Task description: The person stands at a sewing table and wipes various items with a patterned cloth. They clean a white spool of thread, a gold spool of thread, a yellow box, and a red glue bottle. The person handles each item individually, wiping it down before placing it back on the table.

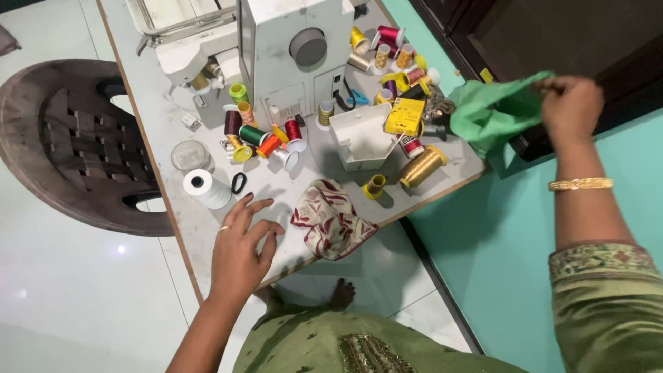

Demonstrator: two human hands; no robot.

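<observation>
Two hands: both bare, one at each side of the bench [179, 228].
Left hand [240, 242]: open, fingers spread, palm down on the bench near its front edge, at about 7 o'clock in the view.
Right hand [570, 105]: closed on a green cloth [494, 114], pinching its top corner, at about 2 o'clock; a gold bangle [580, 184] sits on the wrist.
Green cloth: held up off the bench, hanging past its right end, touching nothing else that shows.
Patterned cloth [330, 221]: cream and maroon, crumpled at the front edge of the bench, just at 3 o'clock of the left hand, apart from it.
White spool [205, 188]: lying on its side at 11 o'clock of the left hand, near it.
Black ring [239, 183]: just beside the white spool.
Sewing machine [293, 52]: white, at 12 o'clock on the bench.
Thread spools [259, 137]: many colours, scattered around the machine.
Chair [72, 145]: dark, at 9 o'clock beside the bench.
</observation>
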